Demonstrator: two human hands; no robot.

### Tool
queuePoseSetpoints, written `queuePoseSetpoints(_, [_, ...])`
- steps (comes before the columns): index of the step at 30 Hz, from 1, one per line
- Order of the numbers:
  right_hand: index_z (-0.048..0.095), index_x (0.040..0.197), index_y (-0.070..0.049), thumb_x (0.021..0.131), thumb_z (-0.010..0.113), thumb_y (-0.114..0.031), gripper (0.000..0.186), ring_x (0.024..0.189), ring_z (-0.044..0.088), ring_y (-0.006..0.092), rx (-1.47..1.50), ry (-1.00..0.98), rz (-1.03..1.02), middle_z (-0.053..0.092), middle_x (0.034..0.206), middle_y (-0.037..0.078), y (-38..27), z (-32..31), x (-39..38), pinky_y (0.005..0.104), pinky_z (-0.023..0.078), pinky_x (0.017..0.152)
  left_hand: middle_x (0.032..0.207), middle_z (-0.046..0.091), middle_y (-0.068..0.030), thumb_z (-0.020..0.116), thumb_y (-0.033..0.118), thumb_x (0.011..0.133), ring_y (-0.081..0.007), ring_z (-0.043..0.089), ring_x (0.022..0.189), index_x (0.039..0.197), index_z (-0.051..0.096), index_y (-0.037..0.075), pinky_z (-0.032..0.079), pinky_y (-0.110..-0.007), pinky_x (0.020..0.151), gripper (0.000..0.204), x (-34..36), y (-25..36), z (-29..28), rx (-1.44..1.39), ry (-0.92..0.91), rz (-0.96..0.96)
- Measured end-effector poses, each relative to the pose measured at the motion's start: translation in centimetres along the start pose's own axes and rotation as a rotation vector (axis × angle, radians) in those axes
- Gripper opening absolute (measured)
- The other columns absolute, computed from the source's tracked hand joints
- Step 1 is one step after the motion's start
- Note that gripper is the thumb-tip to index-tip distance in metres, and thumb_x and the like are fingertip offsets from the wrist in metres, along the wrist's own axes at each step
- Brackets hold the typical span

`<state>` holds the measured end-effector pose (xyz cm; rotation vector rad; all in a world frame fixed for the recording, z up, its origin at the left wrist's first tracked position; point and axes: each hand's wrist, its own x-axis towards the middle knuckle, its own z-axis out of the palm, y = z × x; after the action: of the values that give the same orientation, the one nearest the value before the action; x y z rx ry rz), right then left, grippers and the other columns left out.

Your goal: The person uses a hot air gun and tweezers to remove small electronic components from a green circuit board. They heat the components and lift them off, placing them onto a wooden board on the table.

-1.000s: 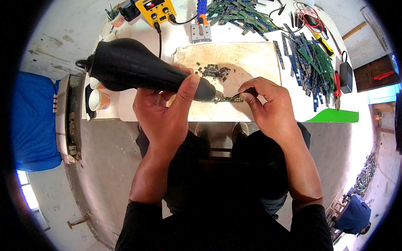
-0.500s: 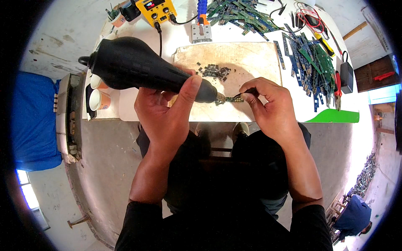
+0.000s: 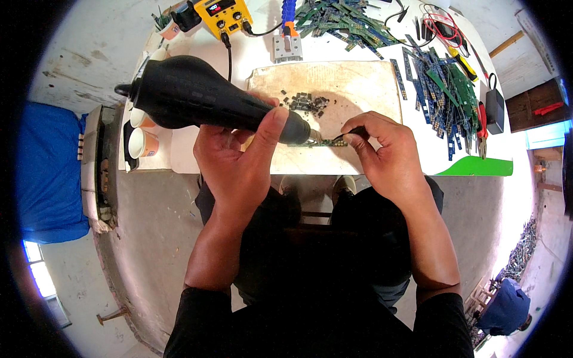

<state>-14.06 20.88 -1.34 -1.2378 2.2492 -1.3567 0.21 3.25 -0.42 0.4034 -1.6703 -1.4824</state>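
One white table point(image 3: 421, 158) bears two heaps of circuit strips point(image 3: 446, 89); on one stained board point(image 3: 364, 83), a single strip point(image 3: 335, 143) lies at the black tool point(image 3: 197, 95) gripped by the left hand point(image 3: 236, 161). The right hand point(image 3: 388, 152) pinches, probably, dark tweezers point(image 3: 356, 130).

Left fingers point(image 3: 273, 124) around black nozzled tool point(image 3: 185, 92), piled circuit-board strips point(image 3: 455, 98)

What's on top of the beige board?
Small dark chips lie clustered on the board, and a circuit strip sits nearer its front edge, at the tip of the black tool. Whatever the tool, left hand and right hand cover on it cannot be seen.
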Motion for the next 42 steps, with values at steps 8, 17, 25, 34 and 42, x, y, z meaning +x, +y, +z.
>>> queuePoseSetpoints(8, [0.070,0.104,-0.001,0.089,0.069,0.006,0.017,0.088,0.073,0.0343,0.008,0.000,0.007,0.072,0.096,0.017,-0.05,-0.04,0.05,0.0381,0.056,0.078,0.111,0.074,-0.0119,0.080,0.003,0.094,-0.0171,0.073,0.105,0.118,0.067,0.000,0.062,-0.031,0.091,0.028,-0.01,-0.01,0.03,-0.020,-0.005,0.010])
queuePoseSetpoints(17, [0.070,0.103,-0.001,0.089,0.070,0.005,0.016,0.089,0.073,0.0346,-0.008,0.006,-0.002,0.072,0.096,0.017,0.10,0.06,0.03,0.0383,0.057,0.078,0.111,0.075,-0.0119,0.081,0.004,0.094,-0.0172,0.073,0.105,0.119,0.067,0.000,0.062,-0.032,0.093,0.029,-0.06,0.16,0.03,-0.015,0.000,0.004])
queuePoseSetpoints(25, [0.070,0.103,-0.001,0.089,0.070,0.005,0.015,0.089,0.072,0.0344,0.012,0.001,0.012,0.072,0.095,0.017,-0.08,0.13,0.09,0.0380,0.056,0.078,0.110,0.075,-0.0123,0.081,0.005,0.093,-0.0183,0.073,0.106,0.121,0.065,0.001,0.062,-0.033,0.093,0.032,-0.09,0.08,-0.04,-0.020,0.009,-0.003])
queuePoseSetpoints(34, [0.070,0.102,-0.002,0.090,0.070,0.004,0.014,0.088,0.072,0.0346,0.004,0.002,0.005,0.072,0.094,0.017,0.04,0.09,0.04,0.0386,0.056,0.077,0.114,0.073,-0.0150,0.076,0.001,0.096,-0.0212,0.071,0.110,0.122,0.062,-0.003,0.057,-0.034,0.100,0.030,-0.18,0.52,-0.03,0.031,-0.021,-0.052])
queuePoseSetpoints(42, [0.071,0.105,-0.003,0.090,0.070,0.004,0.016,0.088,0.073,0.0340,0.002,-0.012,0.012,0.073,0.095,0.017,0.03,0.17,0.04,0.0377,0.056,0.077,0.110,0.075,-0.0128,0.081,0.003,0.093,-0.0181,0.073,0.106,0.119,0.066,-0.001,0.061,-0.032,0.094,0.030,-0.07,0.04,0.06,-0.022,0.007,0.007])
